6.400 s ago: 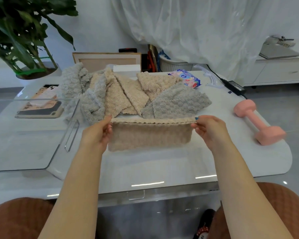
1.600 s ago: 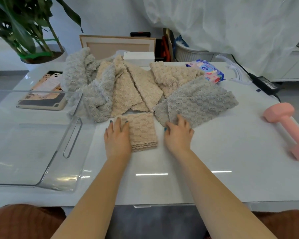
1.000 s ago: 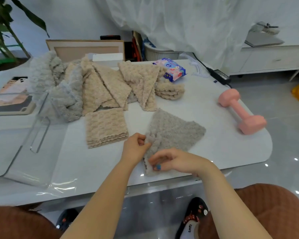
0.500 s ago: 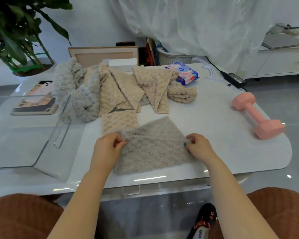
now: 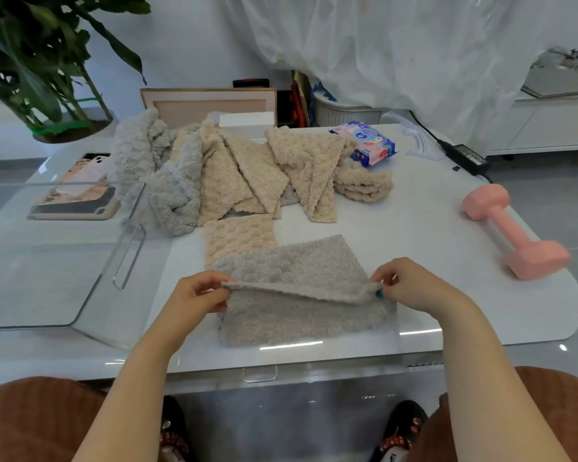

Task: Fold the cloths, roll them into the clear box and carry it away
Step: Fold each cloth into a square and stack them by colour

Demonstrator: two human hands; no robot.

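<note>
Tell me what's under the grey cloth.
The grey cloth covers the near edge of the folded beige cloth and lies on the table; anything else beneath is hidden.

Counter (image 5: 414, 235), layout:
- Clear box (image 5: 137, 248) at left, near half.
- Half-folded cloth (image 5: 301, 315) near centre, close to the near edge. Left grip (image 5: 197, 295) is on its left end, right grip (image 5: 411, 285) on its right end.
- Folded cloth (image 5: 239, 235) just behind it, touching.
- Cloth pile (image 5: 234, 175) behind that, far centre, just beside the box's far right corner.
- Rolled cloth (image 5: 364, 185) at the pile's right end.
- Wipes pack (image 5: 367, 141) behind the roll.
- Dumbbell (image 5: 514, 231) at right, well apart from the cloths.
- Tablet (image 5: 77, 195) far left, behind the box.
</note>
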